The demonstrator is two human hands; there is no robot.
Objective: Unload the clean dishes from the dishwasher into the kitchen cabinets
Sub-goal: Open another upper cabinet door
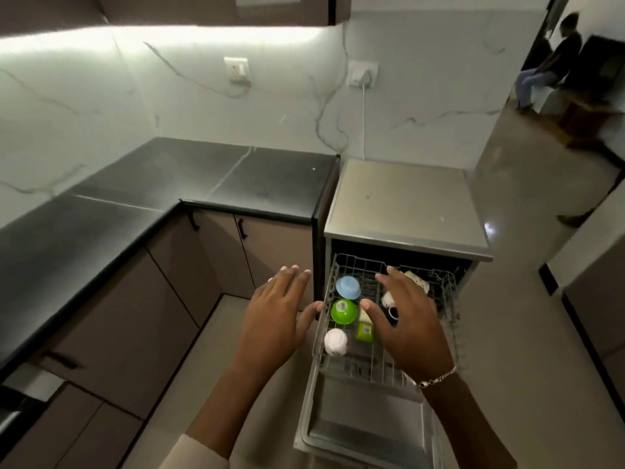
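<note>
The dishwasher (pixel 406 211) stands open with its wire rack (pixel 449 299) pulled out over the lowered door (pixel 368 421). In the rack lie an upturned blue bowl (pixel 348 287), a green bowl (pixel 344 311), a white bowl (pixel 335 342), a green cup (pixel 365 330) and pale dishes at the back (pixel 417 280). My left hand (pixel 275 316) hovers flat, fingers apart, left of the rack, its thumb near the rack's edge. My right hand (pixel 409 319) is spread above the rack's middle and hides part of it. Neither hand holds anything.
A dark L-shaped countertop (pixel 162 184) runs left and behind, with shut lower cabinet doors (pixel 277 252) beneath. An upper cabinet (pixel 216 8) hangs above. A cord drops from a wall socket (pixel 362 73). A person sits in the far doorway (pixel 554 59).
</note>
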